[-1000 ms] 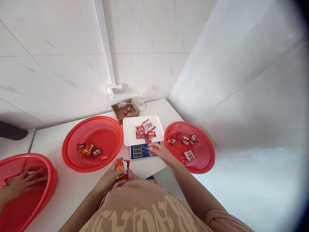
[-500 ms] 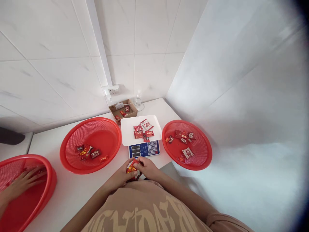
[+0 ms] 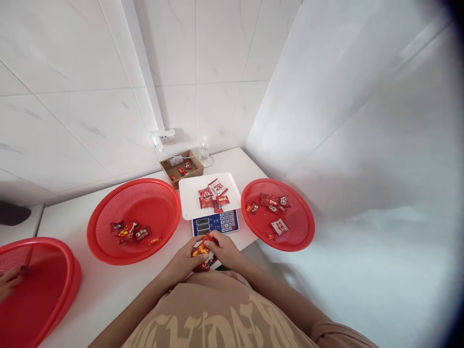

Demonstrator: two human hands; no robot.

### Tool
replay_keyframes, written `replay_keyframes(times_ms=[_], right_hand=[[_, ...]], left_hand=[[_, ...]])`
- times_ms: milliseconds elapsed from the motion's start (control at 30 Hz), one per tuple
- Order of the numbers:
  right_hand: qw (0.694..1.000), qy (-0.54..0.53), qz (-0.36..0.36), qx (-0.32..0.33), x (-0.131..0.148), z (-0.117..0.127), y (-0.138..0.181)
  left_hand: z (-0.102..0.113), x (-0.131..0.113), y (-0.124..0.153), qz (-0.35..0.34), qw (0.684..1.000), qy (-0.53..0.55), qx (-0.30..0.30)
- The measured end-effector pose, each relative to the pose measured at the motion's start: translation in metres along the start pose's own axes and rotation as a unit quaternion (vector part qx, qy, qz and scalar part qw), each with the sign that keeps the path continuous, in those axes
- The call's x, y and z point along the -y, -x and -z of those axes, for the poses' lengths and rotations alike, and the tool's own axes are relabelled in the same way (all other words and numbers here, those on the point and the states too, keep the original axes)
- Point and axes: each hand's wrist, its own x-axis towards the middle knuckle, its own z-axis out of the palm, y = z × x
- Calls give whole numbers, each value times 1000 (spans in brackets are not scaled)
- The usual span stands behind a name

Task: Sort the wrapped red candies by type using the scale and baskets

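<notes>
Close to my body, my left hand (image 3: 184,262) and my right hand (image 3: 226,250) are closed on a red-and-yellow snack packet (image 3: 200,250), thumbs on its near face. Dark and white parts show beneath it; I cannot tell whether they belong to a second packet. Just beyond my hands stands a digital scale (image 3: 216,224) with a blue keypad panel. On its white tray (image 3: 189,200) lie several small red packets (image 3: 206,202) and a white-and-red square packet (image 3: 218,187).
Red mesh baskets stand left (image 3: 170,232) and right (image 3: 310,227) of the scale, each holding several packets. A co-worker's hand (image 3: 9,282) is in another red basket (image 3: 74,275) at far left. Behind the scale are a cardboard box (image 3: 197,170) with packets and a clear glass object (image 3: 203,151).
The co-worker's hand has drawn back toward the left edge of the picture. My hands have stayed on the packet, shifting only slightly. The whole view has moved a little.
</notes>
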Motion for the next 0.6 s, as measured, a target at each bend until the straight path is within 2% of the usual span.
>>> replay_keyframes(times_ms=[267, 333, 400, 467, 500, 600], right_hand=[[998, 48, 27, -3, 4, 2, -4], [998, 45, 16, -36, -2, 10, -6], [995, 40, -7, -92, -11, 26, -9], [984, 43, -41, -167, -23, 51, -10], [974, 51, -56, -211, -30, 66, -9], [932, 80, -129, -328, -52, 111, -3]], left_hand=[[7, 6, -1, -19, 1000, -24, 5], [15, 10, -1, -10, 998, -45, -30], [30, 12, -1, -21, 990, -98, -97], [52, 12, 2, -47, 964, -187, -184], [66, 12, 5, -60, 941, -240, -232], [109, 12, 16, -94, 840, -401, -353]])
